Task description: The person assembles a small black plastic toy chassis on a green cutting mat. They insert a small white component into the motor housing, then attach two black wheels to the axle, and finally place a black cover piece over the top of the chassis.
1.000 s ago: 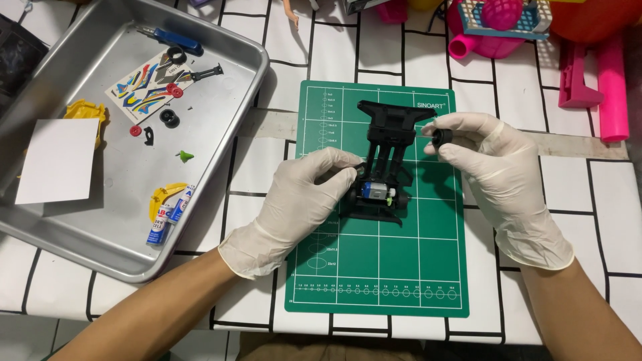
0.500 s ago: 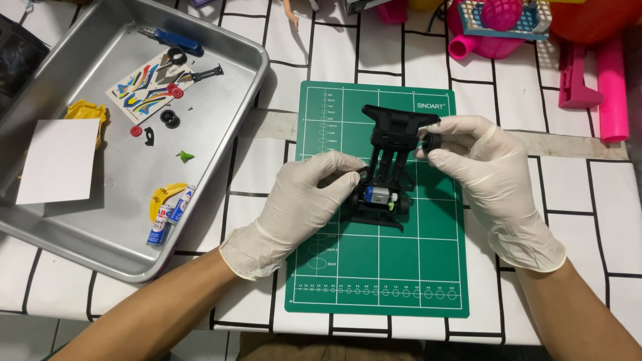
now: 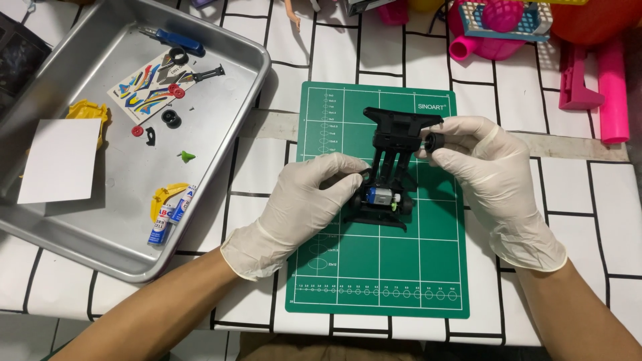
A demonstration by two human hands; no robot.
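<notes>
Both hands gloved in white. Left hand (image 3: 304,200) held the near end of a black toy car chassis (image 3: 390,167), fingers closed beside its small silver motor (image 3: 380,196). Right hand (image 3: 491,177) pinched a small black wheel (image 3: 433,142) between thumb and fingertips, touching the chassis's far right corner. Chassis sat over the middle of a green cutting mat (image 3: 374,267) on the white grid-patterned surface (image 3: 588,194). To the left, a metal tray (image 3: 100,220) held a sticker sheet (image 3: 152,85), a blue-handled screwdriver (image 3: 175,41), white paper (image 3: 59,160), loose wheels and yellow parts. Pink plastic toys (image 3: 595,73) lay far right.
</notes>
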